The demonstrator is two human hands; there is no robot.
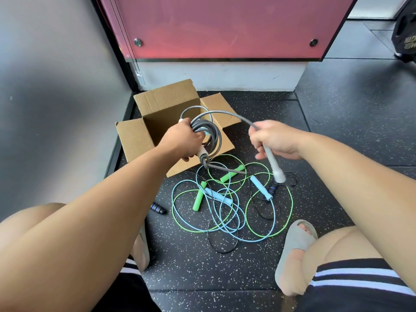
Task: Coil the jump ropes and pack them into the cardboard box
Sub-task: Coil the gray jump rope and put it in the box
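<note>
Floor: black speckled rubber matting point(337, 122) under me as I crouch, with a grey slipper point(297, 242) by my right knee.
Loose ropes: the green jump rope point(198, 200), light blue jump rope point(219, 197) and thin black jump rope point(158, 208) lie tangled together, just beside the box.
Left hand point(182, 137): fingers curled tight round the coiled grey jump rope point(213, 136) and one of its handles, over the box's near edge.
Right hand point(274, 139): fingers closed round the other grey handle point(273, 163), which points down over the tangle.
Cardboard box point(144, 140): open, flaps spread, on the floor near the grey wall.
Beyond: red panel point(225, 25).
</note>
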